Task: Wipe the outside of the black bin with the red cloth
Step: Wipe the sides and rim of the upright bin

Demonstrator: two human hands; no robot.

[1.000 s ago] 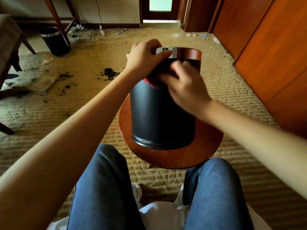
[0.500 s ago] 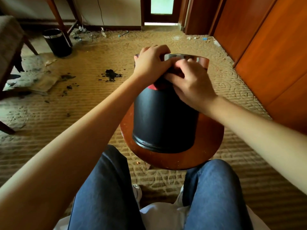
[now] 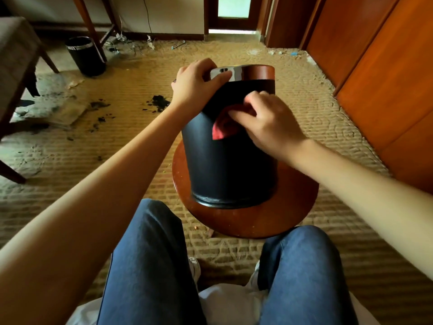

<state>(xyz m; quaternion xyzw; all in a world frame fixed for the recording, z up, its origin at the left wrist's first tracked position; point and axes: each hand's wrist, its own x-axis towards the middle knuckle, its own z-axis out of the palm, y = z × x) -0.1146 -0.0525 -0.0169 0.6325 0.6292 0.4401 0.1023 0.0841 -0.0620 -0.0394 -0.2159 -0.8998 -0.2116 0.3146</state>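
The black bin (image 3: 225, 170) stands on a round wooden table (image 3: 246, 221) before my knees | my left hand (image 3: 194, 87) grips its metal rim (image 3: 234, 72) | my right hand (image 3: 269, 123) pinches the red cloth (image 3: 222, 131) against its upper side.

Probably a bedroom or hotel room: patterned carpet (image 3: 304, 118), tall wooden wardrobe doors (image 3: 386, 78), an upholstered chair (image 3: 16, 50).

bin (image 3: 225, 174) black – rim (image 3: 236, 72) silvery | cloth (image 3: 221, 131) red | table (image 3: 257, 219) reddish-brown | carpet (image 3: 304, 90) tan, seemingly swirl-patterned
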